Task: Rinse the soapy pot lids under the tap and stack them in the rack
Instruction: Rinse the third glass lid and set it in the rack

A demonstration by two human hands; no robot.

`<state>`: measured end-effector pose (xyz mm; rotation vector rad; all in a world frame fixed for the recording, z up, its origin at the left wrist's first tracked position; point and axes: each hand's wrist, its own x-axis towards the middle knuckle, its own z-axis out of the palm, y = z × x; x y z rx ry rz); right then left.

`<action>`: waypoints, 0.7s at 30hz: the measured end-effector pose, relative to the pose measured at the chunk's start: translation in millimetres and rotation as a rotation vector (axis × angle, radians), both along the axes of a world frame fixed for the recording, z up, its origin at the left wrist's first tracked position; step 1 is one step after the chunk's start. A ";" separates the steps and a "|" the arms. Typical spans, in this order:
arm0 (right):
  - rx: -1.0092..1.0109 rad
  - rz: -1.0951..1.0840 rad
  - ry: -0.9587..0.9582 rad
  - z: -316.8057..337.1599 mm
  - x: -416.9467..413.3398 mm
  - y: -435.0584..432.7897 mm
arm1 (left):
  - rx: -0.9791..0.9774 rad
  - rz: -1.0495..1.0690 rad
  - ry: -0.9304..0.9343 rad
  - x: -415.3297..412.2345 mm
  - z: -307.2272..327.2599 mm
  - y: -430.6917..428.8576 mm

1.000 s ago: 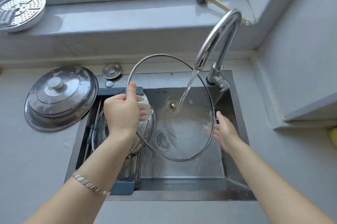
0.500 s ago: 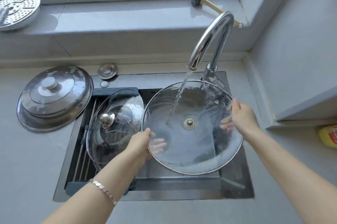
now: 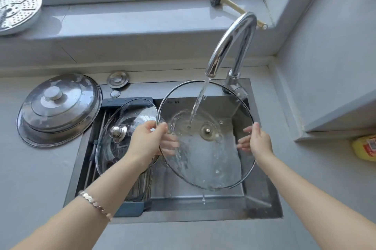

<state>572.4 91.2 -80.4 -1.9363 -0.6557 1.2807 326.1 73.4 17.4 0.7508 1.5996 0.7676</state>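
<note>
- My left hand (image 3: 145,141) gripped the left rim of the big glass lid (image 3: 205,164), thumb on top and fingers curled beneath, showing through the glass.
- My right hand (image 3: 258,141) pinched the opposite rim the same way, thumb above and fingers under the glass.
- I held the big glass lid between both hands over the sink (image 3: 262,194), with the metal fitting in its middle facing up at me and its near edge tipped lower than the far one.
- Water (image 3: 198,105) ran from the tap (image 3: 230,44) onto the glass just left of that fitting, spread across it, and dripped off the near edge.
- A bracelet (image 3: 95,204) sat on my left wrist.
- Just left of the held lid, a smaller glass lid (image 3: 114,154) with a shiny knob lay in the rack (image 3: 130,209), which sat across the left part of the sink; my left forearm crossed over it.
- A steel lid (image 3: 59,109) lay knob up on the counter (image 3: 30,188) left of the sink, with patches of foam on it.
- A sink plug (image 3: 118,79) rested behind the rack, near the wall.
- On the window sill (image 3: 132,19) lay a brush (image 3: 234,3) behind the tap and a perforated steamer plate (image 3: 16,11) far to the left.
- A yellow bottle (image 3: 365,148) lay at the right edge, under a ledge.
</note>
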 end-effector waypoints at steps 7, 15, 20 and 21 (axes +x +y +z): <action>-0.225 0.613 -0.481 9.0 -14.8 -9.5 | 0.200 -0.089 0.241 3.8 32.7 4.2; 0.126 1.202 -0.337 99.9 -70.0 -27.5 | 0.055 -0.167 0.289 32.7 27.9 14.5; 0.351 1.079 -0.755 102.3 -78.0 -27.3 | 0.063 -0.159 0.210 48.8 24.0 21.6; 0.351 1.011 -0.734 102.7 -72.4 -23.9 | 0.067 -0.173 0.174 50.7 23.6 22.9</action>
